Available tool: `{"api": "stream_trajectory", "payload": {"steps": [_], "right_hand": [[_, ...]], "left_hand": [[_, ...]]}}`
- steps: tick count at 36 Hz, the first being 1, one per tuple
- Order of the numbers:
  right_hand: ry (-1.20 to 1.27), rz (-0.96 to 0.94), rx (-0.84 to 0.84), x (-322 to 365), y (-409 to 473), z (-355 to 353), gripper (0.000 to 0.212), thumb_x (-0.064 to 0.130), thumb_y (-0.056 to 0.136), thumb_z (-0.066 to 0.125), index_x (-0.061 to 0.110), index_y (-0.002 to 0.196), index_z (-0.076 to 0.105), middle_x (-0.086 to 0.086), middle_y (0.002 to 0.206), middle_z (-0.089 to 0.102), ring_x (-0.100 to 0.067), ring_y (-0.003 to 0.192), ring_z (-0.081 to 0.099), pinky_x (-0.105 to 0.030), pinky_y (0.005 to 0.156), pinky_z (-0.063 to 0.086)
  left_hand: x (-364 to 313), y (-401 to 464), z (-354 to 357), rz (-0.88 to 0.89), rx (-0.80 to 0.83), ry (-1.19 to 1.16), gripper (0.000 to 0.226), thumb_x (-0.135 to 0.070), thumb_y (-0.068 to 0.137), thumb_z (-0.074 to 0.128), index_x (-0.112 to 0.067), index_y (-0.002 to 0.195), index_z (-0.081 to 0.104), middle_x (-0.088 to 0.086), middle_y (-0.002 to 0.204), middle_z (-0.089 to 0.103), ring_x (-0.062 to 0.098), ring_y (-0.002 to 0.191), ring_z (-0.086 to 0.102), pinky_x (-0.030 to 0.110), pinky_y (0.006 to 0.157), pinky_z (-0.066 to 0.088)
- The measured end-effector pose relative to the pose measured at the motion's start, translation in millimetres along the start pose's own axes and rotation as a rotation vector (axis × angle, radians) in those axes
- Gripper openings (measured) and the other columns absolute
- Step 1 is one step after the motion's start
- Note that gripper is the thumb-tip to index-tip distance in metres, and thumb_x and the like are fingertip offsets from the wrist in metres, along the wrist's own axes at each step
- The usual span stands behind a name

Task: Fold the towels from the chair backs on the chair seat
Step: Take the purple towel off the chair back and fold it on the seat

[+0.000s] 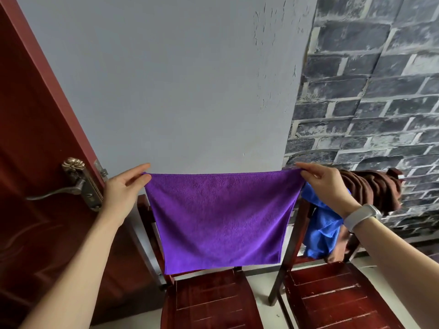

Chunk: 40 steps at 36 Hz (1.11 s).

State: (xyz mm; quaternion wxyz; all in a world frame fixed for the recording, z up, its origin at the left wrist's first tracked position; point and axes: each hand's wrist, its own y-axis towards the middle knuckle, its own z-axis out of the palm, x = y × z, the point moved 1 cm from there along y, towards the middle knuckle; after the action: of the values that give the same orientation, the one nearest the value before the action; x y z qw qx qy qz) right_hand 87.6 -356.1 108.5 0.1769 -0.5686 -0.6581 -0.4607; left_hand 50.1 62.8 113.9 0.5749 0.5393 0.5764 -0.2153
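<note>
Head view: you're looking down past both arms at two wooden chairs against a grey wall.
Left hand: your left hand (123,186) is up at the purple towel's (218,222) top left corner, thumb and forefinger pinching it, the other fingers lying loosely alongside.
Right hand: your right hand (325,184) pinches the top right corner between thumb and fingertips; a white watch (360,216) sits on that wrist.
Purple towel: stretched flat between your two hands, top edge taut and level, hanging open in front of the left chair's back. Its bottom edge hangs just above the left seat (211,302); you can't tell from here whether it touches.
Left chair: most of the back is hidden behind the towel, only the dark posts showing at either side.
Right chair: its seat (337,298) is bare wood, just beside the left one.
Blue towel: bunched over the right chair's back (323,229), partly behind your right wrist.
Brown towel: draped in folds over the same back (377,188), just right of the blue one and touching it.
Door: dark red, at your left, with a metal handle (71,184) near your left hand.
Wall: plain grey behind the purple towel, brick-patterned sheet (370,91) to the right.
</note>
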Motion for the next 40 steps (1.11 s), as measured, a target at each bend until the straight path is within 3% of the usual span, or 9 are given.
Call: {"api": "stream_trajectory", "payload": {"steps": [3,5,7,12,16,19,22,29,40], "right_hand": [[-0.071,0.001,0.037,-2,1,3,0.024,-0.002,0.086,0.057,0.011,0.101,0.069,-0.002,0.095,0.066,0.024,0.075,0.053,0.002,0.076,0.039],[-0.087,0.022,0.066,-2,1,6,0.024,0.0,0.085,0.059,0.02,0.095,0.068,-0.002,0.092,0.067,0.01,0.078,0.059,-0.003,0.077,0.04],[-0.109,0.034,0.092,-2,0,10,0.022,0.0,0.084,0.059,0.018,0.093,0.068,-0.005,0.089,0.067,-0.004,0.077,0.061,-0.003,0.073,0.04],[-0.139,0.065,0.159,-5,-9,23,0.016,-0.002,0.084,0.059,0.008,0.093,0.068,0.002,0.071,0.062,0.017,0.06,0.055,0.002,0.061,0.037],[-0.186,0.062,0.2,-16,-22,36,0.015,-0.001,0.084,0.06,0.005,0.094,0.069,0.0,0.079,0.063,0.023,0.065,0.052,0.004,0.064,0.035],[-0.197,0.059,0.196,-25,-28,48,0.015,-0.002,0.084,0.059,0.003,0.094,0.069,-0.008,0.086,0.065,0.004,0.071,0.057,0.003,0.067,0.035],[-0.266,0.079,0.332,-39,-34,62,0.016,-0.003,0.083,0.059,0.002,0.093,0.069,-0.008,0.084,0.066,-0.021,0.082,0.059,0.0,0.068,0.035],[-0.287,0.11,0.36,-54,-41,91,0.016,-0.004,0.085,0.054,-0.003,0.094,0.067,-0.014,0.085,0.066,-0.02,0.075,0.054,-0.02,0.072,0.035],[-0.286,0.202,0.451,-85,-46,143,0.019,-0.003,0.088,0.051,-0.001,0.098,0.066,-0.01,0.087,0.063,-0.023,0.078,0.055,-0.03,0.078,0.041]], "left_hand": [[3,0,-5,0.026,0.036,0.124,0.029,-0.005,0.083,0.063,-0.011,0.112,0.064,-0.005,0.102,0.063,-0.024,0.077,0.053,-0.004,0.079,0.037],[7,0,-8,0.04,0.046,0.189,0.023,-0.004,0.083,0.064,-0.006,0.105,0.068,-0.002,0.1,0.065,-0.023,0.077,0.054,-0.004,0.078,0.037],[12,-1,-10,0.053,0.046,0.246,0.017,-0.004,0.083,0.063,-0.006,0.098,0.07,-0.001,0.096,0.066,-0.022,0.075,0.054,-0.005,0.075,0.036],[31,-11,-14,0.054,0.026,0.356,0.011,-0.005,0.083,0.063,-0.008,0.09,0.071,-0.002,0.088,0.066,-0.018,0.065,0.052,-0.002,0.068,0.034],[50,-26,-16,0.023,0.089,0.432,0.011,-0.004,0.083,0.062,-0.009,0.086,0.071,-0.001,0.085,0.066,-0.012,0.068,0.053,0.0,0.07,0.033],[62,-36,-15,-0.001,0.11,0.466,0.011,-0.004,0.084,0.061,-0.007,0.087,0.071,0.002,0.087,0.066,-0.002,0.074,0.054,0.016,0.074,0.037],[79,-44,-12,-0.08,0.197,0.536,0.012,-0.006,0.085,0.061,-0.007,0.09,0.071,0.009,0.093,0.068,0.021,0.088,0.06,0.027,0.079,0.038],[120,-56,-3,-0.192,0.155,0.485,0.012,-0.003,0.086,0.057,-0.006,0.088,0.068,0.005,0.079,0.062,0.021,0.071,0.055,0.028,0.073,0.04],[175,-54,4,-0.281,0.194,0.557,0.012,-0.004,0.087,0.056,-0.004,0.09,0.068,0.009,0.075,0.063,0.024,0.061,0.058,0.028,0.068,0.042]]}}
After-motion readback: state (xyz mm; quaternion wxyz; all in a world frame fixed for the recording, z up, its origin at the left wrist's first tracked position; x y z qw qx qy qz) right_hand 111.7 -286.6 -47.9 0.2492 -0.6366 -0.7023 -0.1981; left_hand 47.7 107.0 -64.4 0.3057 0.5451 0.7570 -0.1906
